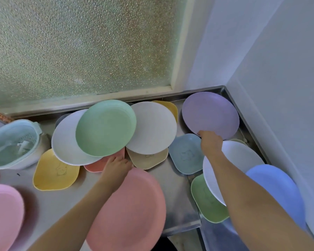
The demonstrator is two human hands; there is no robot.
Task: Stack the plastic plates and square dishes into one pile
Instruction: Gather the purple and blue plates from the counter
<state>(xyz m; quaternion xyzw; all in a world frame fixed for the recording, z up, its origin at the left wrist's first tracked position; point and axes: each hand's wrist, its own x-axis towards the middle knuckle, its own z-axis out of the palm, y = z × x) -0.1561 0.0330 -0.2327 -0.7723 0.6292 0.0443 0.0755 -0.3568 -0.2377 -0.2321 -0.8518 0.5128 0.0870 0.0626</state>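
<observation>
the right hand (211, 142) pinches the near rim of the round lilac plastic plate (210, 115), which stands tilted at the far right corner of the steel tabletop (172, 187), face toward the camera. the left hand (116, 165) reaches under the round green plastic plate (106, 127); its fingers are hidden, so its grip cannot be told. the green plate overlaps a round white plastic plate (65, 142), also tilted. the square yellow plastic dish (55, 172) and square blue plastic dish (186, 153) lie flat. the plates are judged light, stiff and smooth; take hold at the rim. round plates have no long axis
</observation>
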